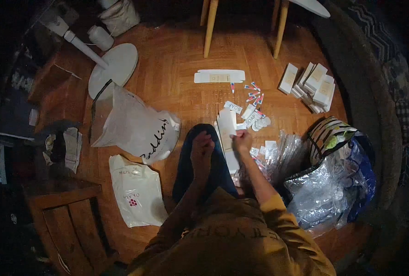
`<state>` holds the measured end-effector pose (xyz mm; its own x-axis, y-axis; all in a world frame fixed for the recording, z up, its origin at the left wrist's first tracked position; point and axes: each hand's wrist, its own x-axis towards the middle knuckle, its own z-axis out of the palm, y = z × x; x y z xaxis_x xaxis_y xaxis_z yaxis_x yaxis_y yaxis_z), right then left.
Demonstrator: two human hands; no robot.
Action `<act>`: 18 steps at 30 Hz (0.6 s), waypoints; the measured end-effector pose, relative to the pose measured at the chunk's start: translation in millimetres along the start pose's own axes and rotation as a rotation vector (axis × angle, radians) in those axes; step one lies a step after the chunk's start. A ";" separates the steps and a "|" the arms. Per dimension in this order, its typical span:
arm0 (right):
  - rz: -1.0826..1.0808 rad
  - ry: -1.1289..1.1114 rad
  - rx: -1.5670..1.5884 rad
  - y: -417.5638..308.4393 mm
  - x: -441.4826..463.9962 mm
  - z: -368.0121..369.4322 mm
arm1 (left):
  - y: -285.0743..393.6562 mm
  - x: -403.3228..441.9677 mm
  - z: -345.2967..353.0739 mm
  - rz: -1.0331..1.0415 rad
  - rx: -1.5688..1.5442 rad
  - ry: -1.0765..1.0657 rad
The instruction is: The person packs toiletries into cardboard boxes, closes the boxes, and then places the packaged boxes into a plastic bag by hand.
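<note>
At nine o'clock from the right hand (242,140), whose grip cannot be told, lies the white carton (227,140); if it is swung towards two o'clock, soap packets (251,120) could be scattered. The left hand (202,144) is loosely curled, seemingly empty.
</note>
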<state>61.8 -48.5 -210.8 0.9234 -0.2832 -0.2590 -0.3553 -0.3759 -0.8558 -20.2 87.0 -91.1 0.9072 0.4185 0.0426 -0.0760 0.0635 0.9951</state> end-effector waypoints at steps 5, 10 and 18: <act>0.090 -0.275 0.704 -100.1 -56.5 -118.5 | -5.3 13.8 37.2 -0.213 -0.357 -0.231; -0.200 -0.166 0.369 -114.1 -97.2 -164.1 | 27.7 -8.5 87.4 -0.652 -0.664 -0.792; -0.835 -0.188 -0.269 -169.6 -102.1 -233.0 | 60.6 -36.7 94.0 -0.812 -0.549 -1.099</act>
<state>-6.0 -161.3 65.1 0.8965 0.3151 0.3115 0.4423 -0.5955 -0.6707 -19.2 -9.6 -23.9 0.6092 -0.7665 -0.2035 0.6800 0.3728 0.6313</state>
